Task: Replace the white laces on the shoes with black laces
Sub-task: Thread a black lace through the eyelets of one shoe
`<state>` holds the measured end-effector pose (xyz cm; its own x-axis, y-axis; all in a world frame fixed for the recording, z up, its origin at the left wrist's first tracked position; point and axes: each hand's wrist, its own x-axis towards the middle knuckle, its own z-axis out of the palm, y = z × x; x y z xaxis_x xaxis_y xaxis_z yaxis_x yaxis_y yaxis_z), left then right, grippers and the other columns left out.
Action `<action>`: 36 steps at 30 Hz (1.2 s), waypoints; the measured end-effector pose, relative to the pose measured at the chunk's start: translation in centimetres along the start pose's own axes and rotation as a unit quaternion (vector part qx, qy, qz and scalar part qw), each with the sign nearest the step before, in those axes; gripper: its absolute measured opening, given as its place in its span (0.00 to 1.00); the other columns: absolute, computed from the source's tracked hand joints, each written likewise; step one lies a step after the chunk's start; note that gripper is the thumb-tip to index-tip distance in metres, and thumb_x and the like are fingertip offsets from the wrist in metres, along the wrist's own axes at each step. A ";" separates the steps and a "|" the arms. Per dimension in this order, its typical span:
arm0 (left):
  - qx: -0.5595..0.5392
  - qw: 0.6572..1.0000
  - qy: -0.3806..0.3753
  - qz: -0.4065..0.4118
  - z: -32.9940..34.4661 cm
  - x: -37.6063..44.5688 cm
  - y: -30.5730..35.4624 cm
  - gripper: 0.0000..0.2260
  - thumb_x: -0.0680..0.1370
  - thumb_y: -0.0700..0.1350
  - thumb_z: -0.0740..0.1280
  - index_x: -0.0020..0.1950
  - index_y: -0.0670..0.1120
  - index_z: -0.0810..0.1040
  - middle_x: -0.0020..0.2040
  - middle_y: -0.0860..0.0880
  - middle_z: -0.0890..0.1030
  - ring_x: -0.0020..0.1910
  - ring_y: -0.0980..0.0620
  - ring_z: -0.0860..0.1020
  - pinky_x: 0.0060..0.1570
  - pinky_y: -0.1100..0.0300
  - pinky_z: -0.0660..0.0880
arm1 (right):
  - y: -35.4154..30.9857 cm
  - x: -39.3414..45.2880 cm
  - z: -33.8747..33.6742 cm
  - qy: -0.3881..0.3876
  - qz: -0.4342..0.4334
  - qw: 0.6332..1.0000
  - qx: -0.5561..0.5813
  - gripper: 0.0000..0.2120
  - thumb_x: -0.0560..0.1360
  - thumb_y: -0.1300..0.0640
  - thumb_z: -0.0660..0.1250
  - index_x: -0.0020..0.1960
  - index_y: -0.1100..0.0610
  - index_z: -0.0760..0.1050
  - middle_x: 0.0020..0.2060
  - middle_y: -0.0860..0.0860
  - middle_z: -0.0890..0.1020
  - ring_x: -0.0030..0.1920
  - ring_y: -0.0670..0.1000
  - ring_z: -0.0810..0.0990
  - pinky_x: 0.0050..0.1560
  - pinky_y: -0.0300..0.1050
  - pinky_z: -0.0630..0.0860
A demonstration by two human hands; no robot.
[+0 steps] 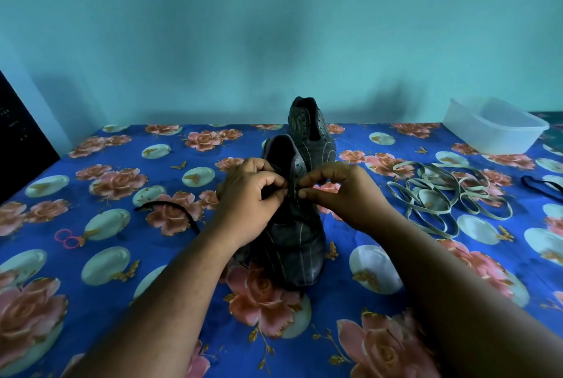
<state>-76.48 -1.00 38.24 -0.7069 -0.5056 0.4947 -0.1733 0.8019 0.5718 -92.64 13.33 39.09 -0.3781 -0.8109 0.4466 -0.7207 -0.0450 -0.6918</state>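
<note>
A dark striped shoe (292, 243) stands in the middle of the table, toe toward me. Both hands are over its eyelet area. My left hand (248, 195) has its fingers curled and pinches at the left eyelet flap, where a black lace (173, 210) trails off to the left across the cloth. My right hand (344, 192) pinches the right flap with thumb and forefinger; what it holds is too small to tell. A second dark shoe (310, 131) without laces stands behind the first. The removed white laces (441, 195) lie tangled to the right.
A clear plastic tub (493, 128) sits at the back right. Another black lace (542, 187) lies at the right edge. Small pink rings (67, 239) lie on the floral blue tablecloth (122, 256) at the left. A teal wall runs behind the table.
</note>
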 end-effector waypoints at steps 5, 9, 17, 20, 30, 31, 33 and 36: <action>-0.037 0.999 -0.017 -0.020 -0.2 0.1 -0.2 0.07 0.72 0.62 0.68 0.45 0.62 0.81 0.51 0.57 0.77 0.58 0.49 0.75 0.58 0.41 0.72 | -0.8 0.0 0.6 0.019 -0.018 0.999 -0.026 0.05 0.73 0.57 0.77 0.44 0.47 0.85 0.40 0.40 0.85 0.47 0.41 0.81 0.47 0.32 0.72; -0.083 0.996 -0.016 -0.030 -0.7 0.3 -0.4 0.06 0.74 0.56 0.75 0.49 0.63 0.82 0.52 0.55 0.76 0.58 0.52 0.73 0.61 0.47 0.72 | -0.9 -0.1 0.4 -0.001 0.042 0.999 0.028 0.04 0.77 0.59 0.73 0.45 0.52 0.83 0.33 0.39 0.82 0.34 0.40 0.79 0.37 0.31 0.70; -0.208 0.966 -0.074 -0.137 -2.1 0.2 -0.8 0.11 0.79 0.49 0.72 0.59 0.55 0.76 0.56 0.52 0.77 0.56 0.56 0.76 0.56 0.60 0.73 | -0.1 0.3 -2.5 0.130 0.181 0.949 0.222 0.09 0.81 0.63 0.63 0.44 0.55 0.79 0.40 0.50 0.84 0.40 0.46 0.78 0.41 0.43 0.76; -0.240 0.948 -0.097 -0.186 -2.7 0.4 -1.5 0.06 0.82 0.53 0.66 0.58 0.55 0.76 0.58 0.54 0.79 0.56 0.59 0.77 0.56 0.61 0.71 | 1.2 0.5 -4.1 0.237 0.254 0.900 0.262 0.08 0.81 0.60 0.62 0.46 0.55 0.77 0.41 0.51 0.83 0.39 0.49 0.76 0.40 0.47 0.74; -0.189 0.941 -0.183 -0.212 -3.7 -0.1 -2.0 0.10 0.81 0.59 0.64 0.49 0.55 0.82 0.45 0.62 0.84 0.52 0.62 0.80 0.55 0.59 0.73 | 2.4 0.2 -2.1 0.101 0.016 0.990 -0.096 0.10 0.77 0.43 0.69 0.53 0.47 0.81 0.50 0.43 0.83 0.51 0.40 0.76 0.53 0.44 0.71; -0.192 0.940 -0.185 -0.210 -3.8 -0.1 -2.0 0.10 0.81 0.57 0.65 0.49 0.54 0.82 0.46 0.61 0.85 0.51 0.62 0.81 0.55 0.59 0.75 | 2.1 0.2 -1.3 0.050 -0.031 0.991 -0.116 0.12 0.76 0.41 0.69 0.53 0.46 0.82 0.50 0.42 0.83 0.51 0.39 0.76 0.54 0.43 0.70; -0.187 0.944 -0.185 -0.200 -3.8 -0.1 -2.2 0.10 0.80 0.57 0.68 0.50 0.52 0.82 0.49 0.56 0.86 0.54 0.56 0.83 0.60 0.52 0.77 | 1.9 0.2 -0.1 -0.003 -0.078 0.986 -0.149 0.12 0.76 0.38 0.67 0.52 0.45 0.81 0.48 0.40 0.81 0.53 0.46 0.75 0.55 0.46 0.69; -0.181 0.946 -0.191 -0.190 -3.8 -0.1 -2.1 0.13 0.78 0.58 0.69 0.52 0.49 0.81 0.51 0.53 0.86 0.55 0.52 0.83 0.63 0.48 0.77 | 2.1 0.2 0.4 0.000 -0.099 0.985 -0.139 0.06 0.77 0.43 0.68 0.48 0.45 0.79 0.45 0.39 0.79 0.52 0.50 0.75 0.53 0.45 0.70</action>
<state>-73.47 -3.85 39.51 -0.8491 -0.5276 -0.0252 -0.2672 0.3879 0.8821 -94.01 12.86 37.56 -0.2147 -0.8021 0.5572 -0.9117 -0.0401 -0.4090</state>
